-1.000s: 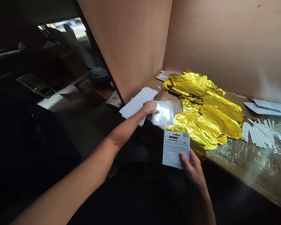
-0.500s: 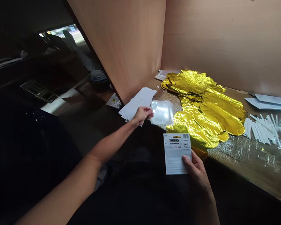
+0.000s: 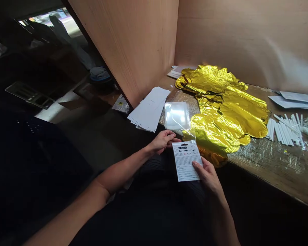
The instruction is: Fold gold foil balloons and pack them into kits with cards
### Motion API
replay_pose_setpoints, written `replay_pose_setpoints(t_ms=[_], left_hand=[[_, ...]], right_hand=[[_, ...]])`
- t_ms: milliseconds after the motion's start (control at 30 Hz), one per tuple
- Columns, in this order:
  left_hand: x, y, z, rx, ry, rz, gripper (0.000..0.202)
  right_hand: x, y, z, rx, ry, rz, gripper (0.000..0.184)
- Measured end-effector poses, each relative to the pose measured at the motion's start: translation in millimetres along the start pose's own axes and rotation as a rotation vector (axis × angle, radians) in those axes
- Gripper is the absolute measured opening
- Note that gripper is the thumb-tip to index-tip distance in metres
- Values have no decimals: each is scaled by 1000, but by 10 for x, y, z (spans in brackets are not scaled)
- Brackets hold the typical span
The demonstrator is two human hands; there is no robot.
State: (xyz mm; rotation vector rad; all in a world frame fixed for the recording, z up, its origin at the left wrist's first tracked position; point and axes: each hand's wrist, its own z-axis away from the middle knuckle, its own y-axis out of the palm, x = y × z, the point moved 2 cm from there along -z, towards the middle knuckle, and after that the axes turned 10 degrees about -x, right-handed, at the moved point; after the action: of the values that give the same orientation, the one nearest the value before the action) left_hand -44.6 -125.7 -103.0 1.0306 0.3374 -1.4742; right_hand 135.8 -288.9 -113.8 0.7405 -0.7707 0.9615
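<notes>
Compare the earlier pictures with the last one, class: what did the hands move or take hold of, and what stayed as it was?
The left hand moved back from the stack of clear plastic bags and down to the printed card gripped in the right hand. A clear bag seems to have come along, now over the card's top. The white sheets and gold foil balloons stayed put.

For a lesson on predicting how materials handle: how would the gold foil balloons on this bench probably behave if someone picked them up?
The gold foil balloons would probably be floppy and light, since they lie flat and deflated in loose creases. Their glossy surface suggests they may be slippery, so the layers could slide over one another.
</notes>
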Motion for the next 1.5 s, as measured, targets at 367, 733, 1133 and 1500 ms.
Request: replay_pose_setpoints(t_ms=[367,733,1133,1500], left_hand=[[94,108,92,-79,218,-113,63],[278,287,172,24,78,201,56],[501,1124,-69,258,29,60,61],[707,2185,-552,605,1028,-878,55]], right_hand=[[-74,15,12,-220,-339,345,46],[-88,32,69,-87,-305,199,39],[-189,-274,193,-517,-272,-308,64],[-171,-1379,41,-976,-374,-475,57]])
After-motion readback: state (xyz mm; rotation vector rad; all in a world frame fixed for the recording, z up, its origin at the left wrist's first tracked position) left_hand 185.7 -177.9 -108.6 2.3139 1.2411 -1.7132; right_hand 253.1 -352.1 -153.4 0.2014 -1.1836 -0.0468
